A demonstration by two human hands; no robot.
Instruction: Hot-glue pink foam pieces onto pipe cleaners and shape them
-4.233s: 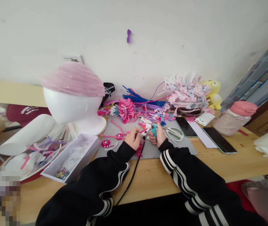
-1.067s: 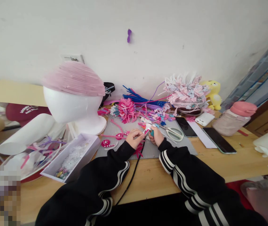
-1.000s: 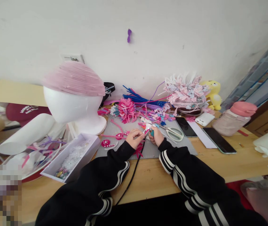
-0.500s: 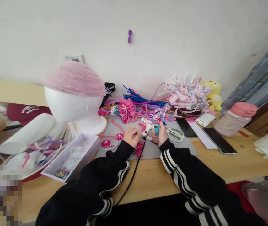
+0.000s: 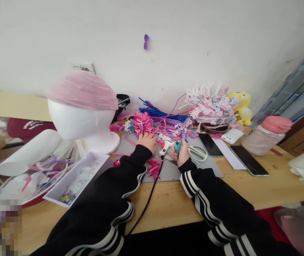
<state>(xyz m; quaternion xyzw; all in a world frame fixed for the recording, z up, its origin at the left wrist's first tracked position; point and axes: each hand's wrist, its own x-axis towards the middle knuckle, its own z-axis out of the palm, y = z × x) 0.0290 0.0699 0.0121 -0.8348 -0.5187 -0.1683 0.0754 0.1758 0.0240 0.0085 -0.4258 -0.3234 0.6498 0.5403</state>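
My right hand (image 5: pixel 183 153) is closed around a teal lighter (image 5: pixel 178 145), its thumb near the top; no flame shows. Stretched forward, my left hand (image 5: pixel 147 142) lies at the front of a bundle of pink fuzzy pipe-cleaner pieces (image 5: pixel 142 122), fingers extended with the tips at the bundle. Between the hands a white glue gun (image 5: pixel 166 147) rests on the grey mat (image 5: pixel 211 171), its black cord (image 5: pixel 150 202) running to the table's front edge. Loose pink pipe-cleaner pieces (image 5: pixel 154 168) lie below my left hand. White-handled scissors (image 5: pixel 199 153) lie right of the lighter.
At left stand a white foam head (image 5: pixel 82 124) with a pink cap (image 5: pixel 84 90) and a white box (image 5: pixel 58 199) of beads. Blue pipe cleaners (image 5: pixel 157 112) and a pastel flower piece (image 5: pixel 213 103) are behind. Phones (image 5: pixel 249 160) and a pink-lidded bottle (image 5: pixel 258 138) sit right.
My left hand has moved forward from beside the glue gun to the pink bundle, its fingers now stretched out. My right hand still holds the lighter in nearly the same place.
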